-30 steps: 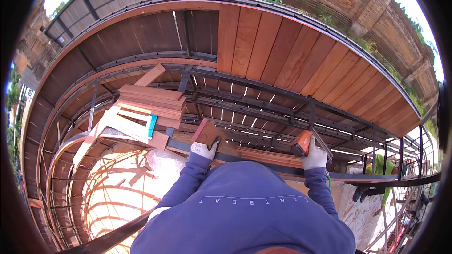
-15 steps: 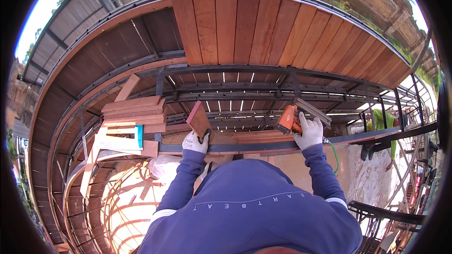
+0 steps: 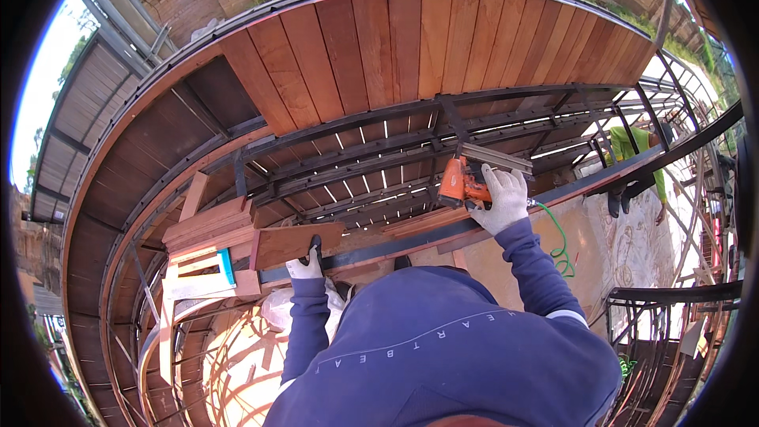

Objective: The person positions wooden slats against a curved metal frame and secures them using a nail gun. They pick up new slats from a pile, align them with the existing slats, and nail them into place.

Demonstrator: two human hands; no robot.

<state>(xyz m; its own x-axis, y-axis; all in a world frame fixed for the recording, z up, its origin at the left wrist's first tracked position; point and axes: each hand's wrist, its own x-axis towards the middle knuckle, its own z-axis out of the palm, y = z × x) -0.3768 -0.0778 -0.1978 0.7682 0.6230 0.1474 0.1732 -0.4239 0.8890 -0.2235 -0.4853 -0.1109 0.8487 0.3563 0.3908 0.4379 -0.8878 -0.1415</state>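
My gloved left hand (image 3: 305,265) grips a short reddish-brown wooden board (image 3: 277,243) by its near edge, the thumb's dark pad on its face. The board lies lengthwise from left to right, just right of a stack of similar boards (image 3: 207,223). In my gloved right hand (image 3: 504,199) is an orange and black nail gun (image 3: 455,182), its long grey magazine pointing right. A green air hose (image 3: 560,249) curls down from behind that hand. Both hands are above the dark metal rail (image 3: 371,255).
Fitted planks (image 3: 395,47) cover part of the curved frame ahead; dark bays (image 3: 158,134) of it show at left. A white and blue set square (image 3: 207,273) rests beside the board stack. A person in a green top (image 3: 636,150) is at the far right.
My view has swung to the right, shifting the scene leftward and tilting it. The board in my left hand has turned from nearly end-on to lengthwise. The nail gun stays in my right hand.
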